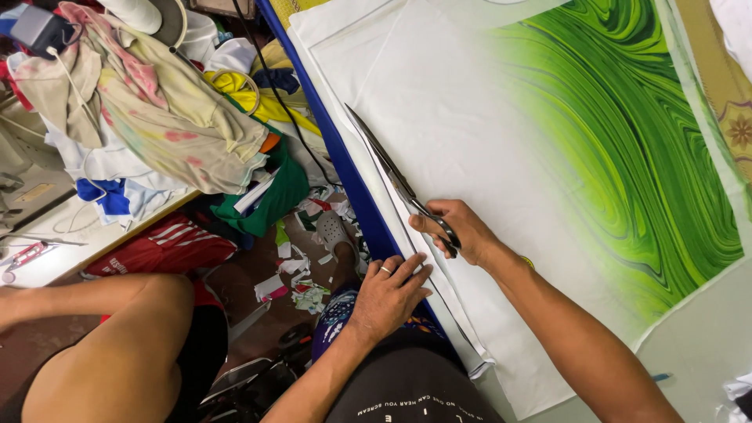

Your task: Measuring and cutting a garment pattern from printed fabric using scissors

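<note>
A: In the head view, what does the right hand (pixel 462 231) have?

B: Its grip is closed through the handles of long scissors (pixel 392 174); the blades point up and away from it along the left edge of the white cloth (pixel 439 102).

A: And the left hand (pixel 388 294)?

B: Its grip is spread flat, fingers pressing the cloth's edge, just below and left of the right hand. It pinches nothing. A narrow cut strip (pixel 458 317) of cloth runs back from the scissors, passing between the two hands toward the person's body.

A: What does the cloth lie on?

B: A desk with a blue edge (pixel 345 164) showing just left of the scissors. To the right of the right hand the cloth turns into a swirling green print (pixel 627 141).

A: And the room?

B: Left of the hands, beyond the desk, the floor (pixel 298 274) is strewn with cloth scraps. Further up-left a heap of clothes (pixel 157 110) lies piled. Another person's bare leg (pixel 117 329) sits at lower left, well apart from both hands.
</note>
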